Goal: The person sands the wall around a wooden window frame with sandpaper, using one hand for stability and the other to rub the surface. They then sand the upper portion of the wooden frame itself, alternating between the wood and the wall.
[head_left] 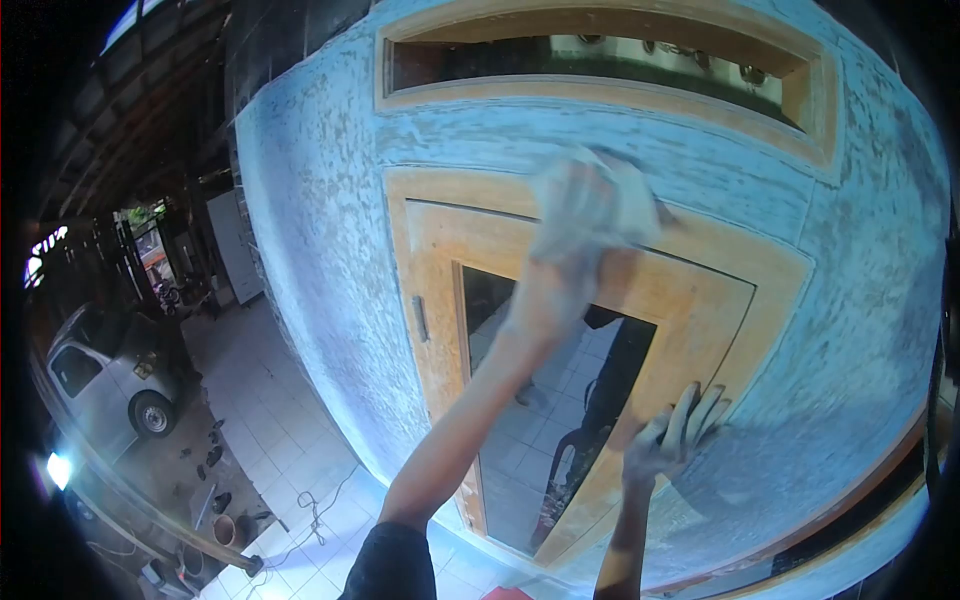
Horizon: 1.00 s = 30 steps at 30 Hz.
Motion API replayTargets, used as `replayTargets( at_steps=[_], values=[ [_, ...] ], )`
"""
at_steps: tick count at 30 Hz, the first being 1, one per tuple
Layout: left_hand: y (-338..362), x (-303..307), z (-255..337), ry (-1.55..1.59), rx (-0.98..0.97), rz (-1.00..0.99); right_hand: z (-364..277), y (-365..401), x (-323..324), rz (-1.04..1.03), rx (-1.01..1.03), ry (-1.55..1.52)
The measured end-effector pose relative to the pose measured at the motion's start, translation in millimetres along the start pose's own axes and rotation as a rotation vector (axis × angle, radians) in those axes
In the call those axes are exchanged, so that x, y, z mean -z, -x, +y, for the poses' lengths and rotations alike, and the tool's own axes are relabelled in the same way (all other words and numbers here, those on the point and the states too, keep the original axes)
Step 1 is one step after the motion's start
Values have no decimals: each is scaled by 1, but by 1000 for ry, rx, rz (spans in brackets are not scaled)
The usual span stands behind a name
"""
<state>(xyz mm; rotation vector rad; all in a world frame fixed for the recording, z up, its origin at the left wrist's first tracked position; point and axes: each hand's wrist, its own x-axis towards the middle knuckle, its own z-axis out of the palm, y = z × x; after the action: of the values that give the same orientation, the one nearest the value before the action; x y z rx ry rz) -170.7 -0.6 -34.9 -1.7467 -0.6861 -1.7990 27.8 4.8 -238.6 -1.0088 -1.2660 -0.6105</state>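
My left hand [575, 220], blurred by motion, presses a pale cloth or sheet [630, 205] against the top of the wooden window frame [480, 192]. Its arm crosses in front of the glass pane [545, 400]. Lower right, my right hand [675, 435] rests on the right side of the wooden frame, fingers spread and nothing visible in them. Dust or paint pales both hands. Around the frame is a patchy blue wall [340, 200].
A narrow framed opening [600, 62] sits above the window. At the left are a parked vehicle [110, 370], shoes on the ground, pots [228, 530] and a cable [315, 515] on the tiled floor [290, 420]. A bright lamp [60, 470] shines at far left.
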Motion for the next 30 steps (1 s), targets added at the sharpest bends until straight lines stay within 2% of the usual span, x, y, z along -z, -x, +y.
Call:
replayTargets(
  at_steps=[1, 3, 5, 7, 9, 10, 12, 13, 14, 15, 17, 21, 23, 24, 25, 27, 30],
  values=[
    [2, 1, 6, -122, -101, -86, 3, 6, 1, -16, -13, -98],
    [-13, 20, -11, -272, -83, 22, 8, 14, 1, 26, 50, -111],
    [-38, 38, -27, -326, 138, 196, 15, 22, 1, 37, 132, -141],
    [-39, 31, -30, -330, 162, 263, 15, 25, -4, 52, 118, -143],
    [-16, 12, -8, -188, 119, 166, 4, 21, -7, 77, 107, -139],
    [-6, 8, 7, -169, 30, 55, -10, 15, -5, 33, 60, -53],
    [1, 17, 0, -182, 6, 3, -27, -3, -2, -18, 21, 32],
    [0, 25, -2, -192, -22, -49, -33, -15, -4, 14, 80, -9],
    [-9, 37, -9, -211, 52, 2, -37, -26, -5, 48, 136, -50],
    [-18, 47, -23, -184, 335, 65, -39, -35, -4, 45, 134, -55],
    [-33, 56, -22, -306, 199, 104, -34, -49, 2, -44, 252, -31],
    [-10, 34, -16, -295, 74, 85, -38, -86, 14, -92, 416, -15],
    [-9, 44, -20, -329, -76, -55, -39, -107, 23, -165, 473, -74],
    [-19, 54, -31, -368, -34, 49, -37, -118, 26, -244, 537, -124],
    [-33, 62, -40, -254, 270, 154, -32, -128, 25, -245, 535, -126],
    [-44, 64, -50, -447, 162, 221, -19, -145, 21, -218, 682, -307],
    [-28, 42, -26, -447, 87, 181, -27, -178, 22, -201, 778, -283]
  ],
)
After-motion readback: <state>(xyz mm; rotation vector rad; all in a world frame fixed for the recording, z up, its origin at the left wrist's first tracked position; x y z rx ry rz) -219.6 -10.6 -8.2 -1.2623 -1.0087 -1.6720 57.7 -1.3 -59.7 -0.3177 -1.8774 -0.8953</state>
